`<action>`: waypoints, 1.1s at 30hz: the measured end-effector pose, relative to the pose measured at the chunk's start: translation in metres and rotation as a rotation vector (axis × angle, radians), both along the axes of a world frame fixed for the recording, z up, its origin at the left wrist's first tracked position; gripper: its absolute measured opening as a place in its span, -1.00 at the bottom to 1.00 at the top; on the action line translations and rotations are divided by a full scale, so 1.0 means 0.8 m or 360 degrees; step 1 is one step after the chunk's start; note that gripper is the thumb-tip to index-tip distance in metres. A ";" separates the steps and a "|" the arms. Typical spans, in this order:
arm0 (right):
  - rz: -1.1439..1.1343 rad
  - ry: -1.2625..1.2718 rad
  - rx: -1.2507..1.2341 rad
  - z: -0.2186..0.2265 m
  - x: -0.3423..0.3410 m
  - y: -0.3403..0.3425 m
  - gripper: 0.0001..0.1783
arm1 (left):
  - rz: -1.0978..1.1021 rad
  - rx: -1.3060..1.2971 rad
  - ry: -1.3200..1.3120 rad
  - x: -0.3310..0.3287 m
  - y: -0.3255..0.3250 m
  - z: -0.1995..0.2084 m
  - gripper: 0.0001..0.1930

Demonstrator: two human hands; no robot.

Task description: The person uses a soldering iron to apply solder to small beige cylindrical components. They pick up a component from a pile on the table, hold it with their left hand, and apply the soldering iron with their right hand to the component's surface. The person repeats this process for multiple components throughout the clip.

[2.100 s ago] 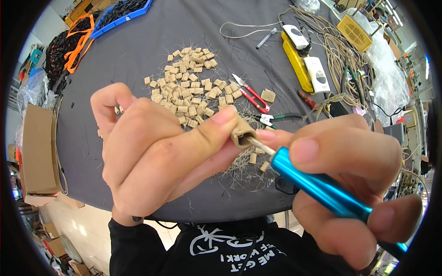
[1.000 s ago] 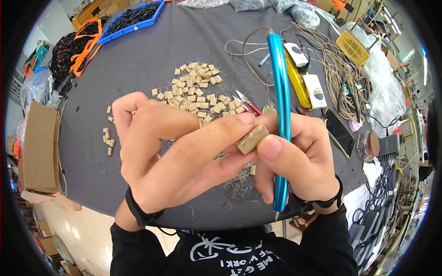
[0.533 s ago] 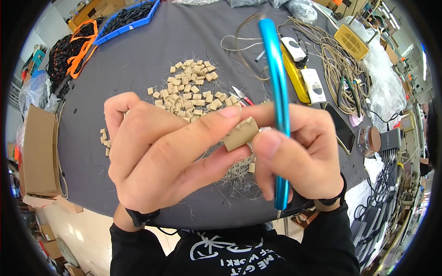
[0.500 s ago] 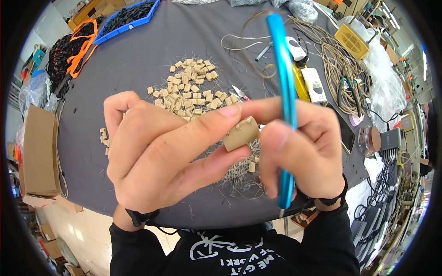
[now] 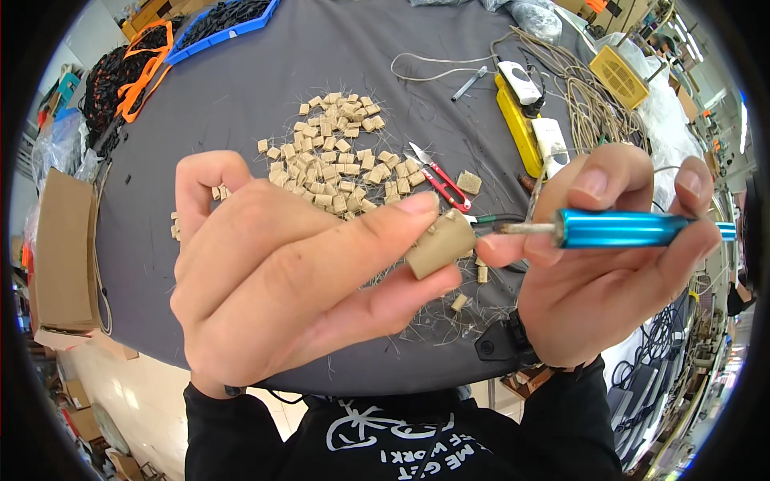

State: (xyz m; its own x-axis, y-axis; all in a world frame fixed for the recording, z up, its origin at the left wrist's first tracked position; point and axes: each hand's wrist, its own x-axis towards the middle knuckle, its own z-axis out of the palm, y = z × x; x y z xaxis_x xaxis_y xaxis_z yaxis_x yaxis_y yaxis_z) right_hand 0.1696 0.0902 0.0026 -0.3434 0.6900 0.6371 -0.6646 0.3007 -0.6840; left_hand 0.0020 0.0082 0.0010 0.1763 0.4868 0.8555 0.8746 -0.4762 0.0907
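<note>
My left hand [image 5: 273,272] pinches a small beige rounded block [image 5: 445,247] between thumb and finger. Small raised bits, perhaps knots, line its upper edge. In my right hand [image 5: 618,272] lies a shiny blue pen-shaped tool [image 5: 630,228], held nearly level. Its thin, discoloured metal tip [image 5: 523,228] points left toward the block, a short gap away. A fingertip of that hand is close beside the block. Beyond the hands, a pile of similar beige pieces [image 5: 329,156] with thin threads covers the dark tabletop [image 5: 200,112]. Red-handled thread snips [image 5: 441,178] lie beside it.
A blue tray [image 5: 220,40] of black parts stands far left, near orange straps [image 5: 144,76]. To the left is a cardboard box [image 5: 68,248]. A yellow-and-white power strip [image 5: 517,112], coiled cords [image 5: 593,104] and a pen [image 5: 469,82] lie at the right.
The blue tool has swung from upright to nearly level, its tip now toward the block. My right hand has turned and moved right, uncovering the snips. My left hand keeps its pinch.
</note>
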 end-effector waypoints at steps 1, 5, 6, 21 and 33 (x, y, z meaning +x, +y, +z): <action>-0.0054 0.0002 -0.0025 0.001 -0.001 -0.005 -0.66 | 0.0002 0.0000 0.0010 -0.001 -0.001 0.000 -0.64; -0.0171 -0.0043 0.0022 0.003 0.000 -0.010 -0.65 | 0.0019 -0.0008 0.0093 -0.002 -0.003 0.002 -0.64; -0.0148 -0.0050 0.0052 0.001 -0.001 -0.008 -0.65 | 0.0027 0.0002 0.0113 -0.003 -0.003 0.001 -0.63; -0.0021 -0.0099 0.0428 -0.004 0.001 0.007 -0.65 | -0.0071 -0.0023 0.0159 -0.005 -0.003 0.001 -0.57; -0.0017 -0.0107 0.0415 -0.002 0.002 0.007 -0.67 | -0.0068 -0.0028 0.0164 -0.004 -0.003 0.001 -0.57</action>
